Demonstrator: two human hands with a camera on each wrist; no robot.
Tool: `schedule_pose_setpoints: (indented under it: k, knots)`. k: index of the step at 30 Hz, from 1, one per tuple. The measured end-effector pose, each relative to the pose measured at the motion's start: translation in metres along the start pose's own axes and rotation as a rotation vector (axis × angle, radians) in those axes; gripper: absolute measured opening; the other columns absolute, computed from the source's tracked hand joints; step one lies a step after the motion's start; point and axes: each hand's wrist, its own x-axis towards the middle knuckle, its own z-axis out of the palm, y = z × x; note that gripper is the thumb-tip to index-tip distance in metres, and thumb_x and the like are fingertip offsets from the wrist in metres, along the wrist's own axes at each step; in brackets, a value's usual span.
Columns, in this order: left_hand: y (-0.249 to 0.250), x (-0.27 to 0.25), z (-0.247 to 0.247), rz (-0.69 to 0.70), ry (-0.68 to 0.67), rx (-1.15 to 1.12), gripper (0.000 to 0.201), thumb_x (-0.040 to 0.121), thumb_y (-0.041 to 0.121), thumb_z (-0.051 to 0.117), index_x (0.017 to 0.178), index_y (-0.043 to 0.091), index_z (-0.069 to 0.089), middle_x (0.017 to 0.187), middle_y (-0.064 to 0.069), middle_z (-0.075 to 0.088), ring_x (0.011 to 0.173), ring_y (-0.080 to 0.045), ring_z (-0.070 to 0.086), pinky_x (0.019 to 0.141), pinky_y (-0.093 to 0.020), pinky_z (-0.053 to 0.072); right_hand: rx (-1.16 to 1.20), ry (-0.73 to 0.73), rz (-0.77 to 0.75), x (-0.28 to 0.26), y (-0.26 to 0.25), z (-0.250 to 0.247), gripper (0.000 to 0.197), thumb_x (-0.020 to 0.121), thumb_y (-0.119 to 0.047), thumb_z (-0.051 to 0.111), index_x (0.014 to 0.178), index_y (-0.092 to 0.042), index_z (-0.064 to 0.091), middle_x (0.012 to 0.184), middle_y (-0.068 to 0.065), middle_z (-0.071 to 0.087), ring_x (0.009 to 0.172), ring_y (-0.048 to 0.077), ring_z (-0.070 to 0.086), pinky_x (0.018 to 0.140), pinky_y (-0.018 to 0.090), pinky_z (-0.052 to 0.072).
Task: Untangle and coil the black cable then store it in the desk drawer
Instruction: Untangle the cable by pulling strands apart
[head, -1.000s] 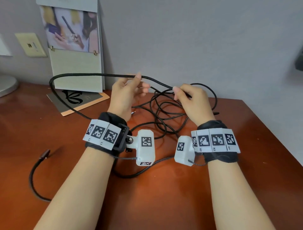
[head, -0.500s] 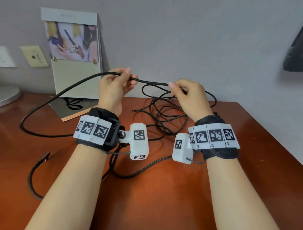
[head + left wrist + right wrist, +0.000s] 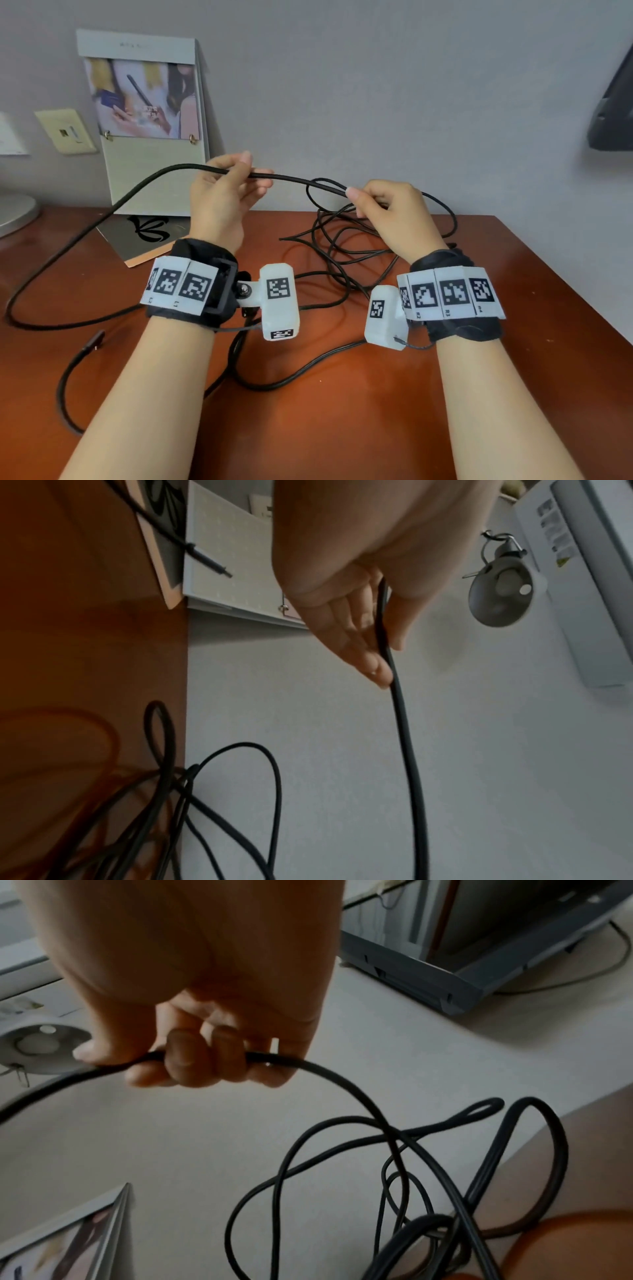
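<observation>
I'm pinching the cable [image 3: 294,178] in both hands [image 3: 219,198] [image 3: 394,212] — fingers clamped — feeding slowly so the bench [image 3: 342,428] tangle [image 3: 342,253] is loosening, not tightening.

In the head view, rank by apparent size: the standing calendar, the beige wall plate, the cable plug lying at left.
1. Standing calendar, clearly largest.
2. Beige wall plate.
3. Cable plug, smallest, though it lies nearer the camera than the other two.

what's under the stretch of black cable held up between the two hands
Below the raised span of the black cable lies the wooden desk, with the cable's tangled loops heaped beneath the right hand. The left hand and both wrists cover parts of the loops.
</observation>
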Motion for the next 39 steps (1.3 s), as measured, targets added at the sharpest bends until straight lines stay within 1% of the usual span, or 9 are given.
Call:
schedule_pose_setpoints:
  k: [2, 4, 6, 9, 15, 23, 27, 32, 39]
  knots:
    - [0.000, -0.001, 0.001, -0.020, -0.001, -0.037, 0.011, 0.093, 0.014, 0.057, 0.083, 0.013, 0.053, 0.059, 0.000, 0.066, 0.057, -0.011, 0.065, 0.057, -0.017, 0.050, -0.007, 0.030, -0.007, 0.000, 0.001, 0.000, 0.039, 0.091, -0.036, 0.055, 0.061, -0.011, 0.056, 0.063, 0.009, 0.063, 0.064, 0.027, 0.057, 0.066, 0.028, 0.043]
    - [-0.003, -0.007, 0.010, -0.035, -0.112, 0.005, 0.012, 0.093, 0.016, 0.057, 0.081, 0.013, 0.056, 0.061, 0.000, 0.066, 0.061, -0.012, 0.065, 0.060, -0.018, 0.051, -0.002, 0.067, -0.027, 0.001, -0.001, 0.001, 0.041, 0.092, -0.036, 0.055, 0.066, -0.003, 0.057, 0.067, 0.018, 0.063, 0.067, 0.033, 0.056, 0.064, 0.032, 0.042]
    - [-0.008, -0.016, 0.022, -0.043, -0.228, 0.082, 0.013, 0.093, 0.015, 0.056, 0.081, 0.012, 0.059, 0.063, 0.000, 0.068, 0.062, -0.012, 0.065, 0.062, -0.018, 0.052, 0.004, 0.060, -0.041, 0.002, -0.005, 0.004, 0.041, 0.091, -0.036, 0.056, 0.069, -0.002, 0.059, 0.069, 0.018, 0.064, 0.069, 0.033, 0.058, 0.067, 0.035, 0.046]
    - [-0.013, -0.021, 0.029, -0.039, -0.227, 0.094, 0.013, 0.093, 0.009, 0.055, 0.081, 0.008, 0.060, 0.060, 0.001, 0.067, 0.061, -0.010, 0.067, 0.062, -0.018, 0.054, -0.023, 0.042, -0.042, 0.002, -0.007, 0.007, 0.041, 0.090, -0.038, 0.057, 0.071, -0.003, 0.061, 0.070, 0.015, 0.066, 0.070, 0.031, 0.061, 0.071, 0.043, 0.050]
    - [-0.001, -0.004, 0.004, -0.003, -0.036, 0.036, 0.016, 0.094, 0.007, 0.054, 0.079, 0.010, 0.056, 0.052, 0.003, 0.063, 0.056, -0.009, 0.066, 0.058, -0.016, 0.051, -0.035, 0.111, -0.005, 0.000, 0.002, -0.004, 0.042, 0.090, -0.038, 0.057, 0.070, -0.001, 0.060, 0.070, 0.018, 0.065, 0.071, 0.032, 0.060, 0.071, 0.037, 0.045]
    - [-0.015, -0.021, 0.031, -0.038, -0.195, 0.066, 0.010, 0.091, 0.007, 0.057, 0.082, 0.010, 0.057, 0.067, -0.003, 0.070, 0.061, -0.013, 0.067, 0.061, -0.019, 0.053, -0.075, 0.106, -0.016, 0.001, -0.001, -0.003, 0.039, 0.091, -0.038, 0.056, 0.069, -0.005, 0.059, 0.070, 0.015, 0.064, 0.071, 0.030, 0.058, 0.070, 0.037, 0.044]
    - [-0.016, -0.017, 0.028, -0.003, -0.157, 0.087, 0.012, 0.093, 0.004, 0.054, 0.081, 0.009, 0.056, 0.065, -0.001, 0.070, 0.059, -0.011, 0.067, 0.061, -0.018, 0.053, -0.065, 0.076, 0.006, 0.000, 0.000, -0.005, 0.036, 0.091, -0.038, 0.055, 0.070, -0.009, 0.061, 0.075, 0.011, 0.068, 0.078, 0.027, 0.062, 0.076, 0.037, 0.048]
    - [-0.006, -0.006, 0.010, 0.010, -0.040, 0.025, 0.014, 0.092, 0.006, 0.056, 0.080, 0.011, 0.054, 0.063, -0.001, 0.069, 0.057, -0.011, 0.065, 0.060, -0.018, 0.052, -0.029, 0.074, -0.017, 0.000, 0.003, -0.004, 0.038, 0.092, -0.033, 0.055, 0.072, -0.001, 0.062, 0.072, 0.013, 0.066, 0.074, 0.028, 0.060, 0.062, 0.017, 0.038]
    - [-0.016, -0.020, 0.029, -0.028, -0.163, 0.089, 0.004, 0.091, 0.008, 0.059, 0.087, 0.006, 0.058, 0.067, -0.005, 0.068, 0.064, -0.014, 0.067, 0.064, -0.019, 0.054, -0.025, 0.062, -0.057, 0.000, -0.002, -0.004, 0.035, 0.093, -0.030, 0.054, 0.068, -0.006, 0.061, 0.067, 0.007, 0.063, 0.066, 0.017, 0.055, 0.061, 0.016, 0.037]
